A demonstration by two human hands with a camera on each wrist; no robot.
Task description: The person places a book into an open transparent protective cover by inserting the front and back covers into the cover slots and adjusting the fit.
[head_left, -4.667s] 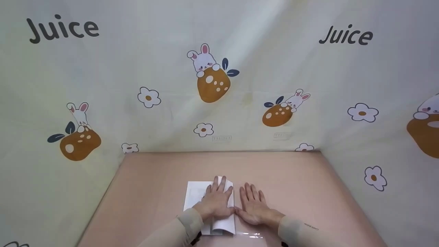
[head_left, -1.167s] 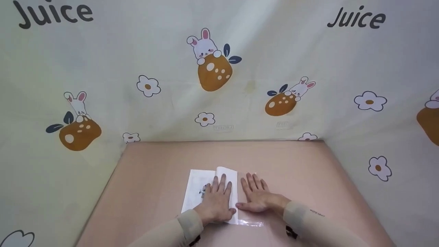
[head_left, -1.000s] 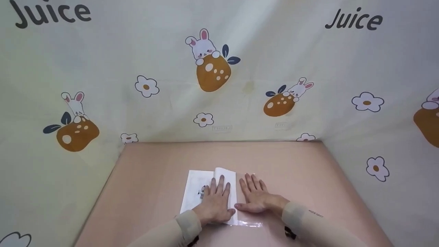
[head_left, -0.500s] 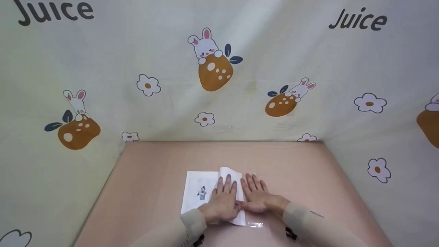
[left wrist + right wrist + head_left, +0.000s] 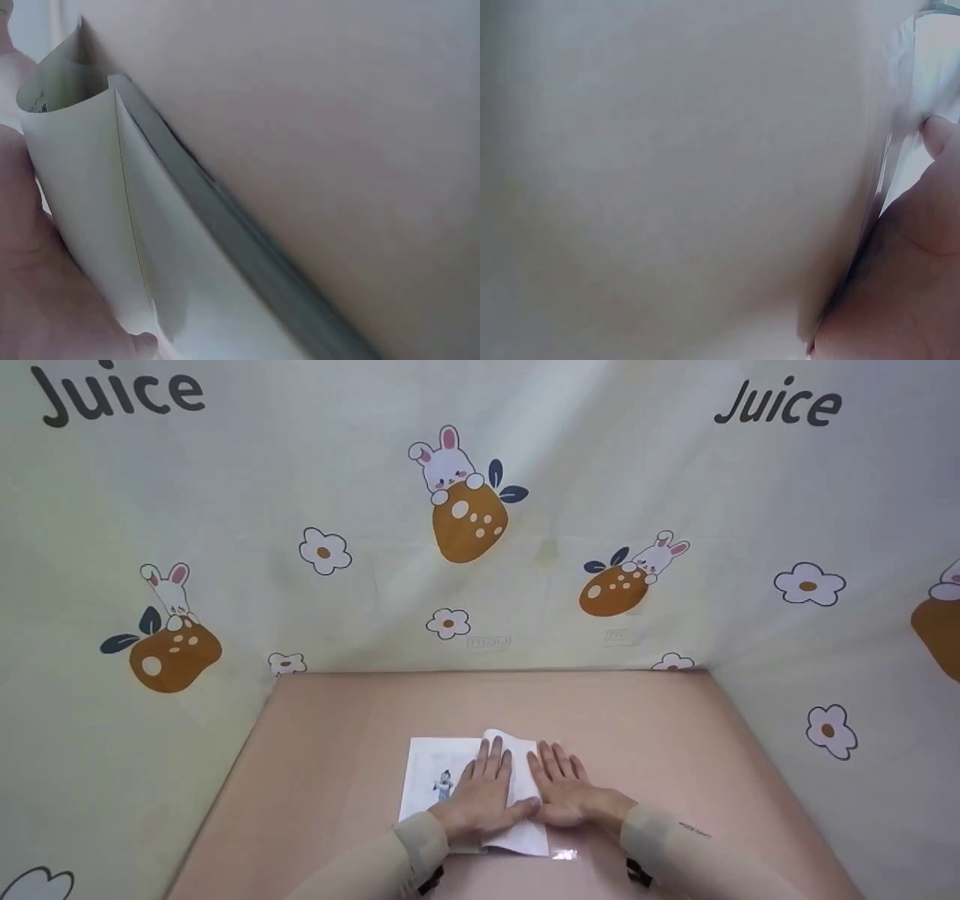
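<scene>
A white book (image 5: 427,754) with a small printed figure lies on the table before me. Its right-hand leaf (image 5: 521,840) bows up in a curve, plain in the left wrist view as a curled sheet (image 5: 75,142) above the thick book edge (image 5: 247,255). My left hand (image 5: 484,795) rests on the book with fingers outstretched, its thumb reaching right across the leaf. Close beside it, my right hand (image 5: 566,791) lies flat with straight fingers, touching the leaf's right edge. Under that hand shows clear plastic film (image 5: 564,854), also glinting in the right wrist view (image 5: 885,165).
The pinkish table (image 5: 360,705) is bounded at the back and sides by a pale curtain (image 5: 360,607) printed with rabbits, fruit and flowers. Table surface extends on both sides of the book.
The leaf's right edge has shifted right, up to my right hand, and less film shows. My left hand has slid slightly right, its thumb now stretched outward. The right hand stays nearly still.
</scene>
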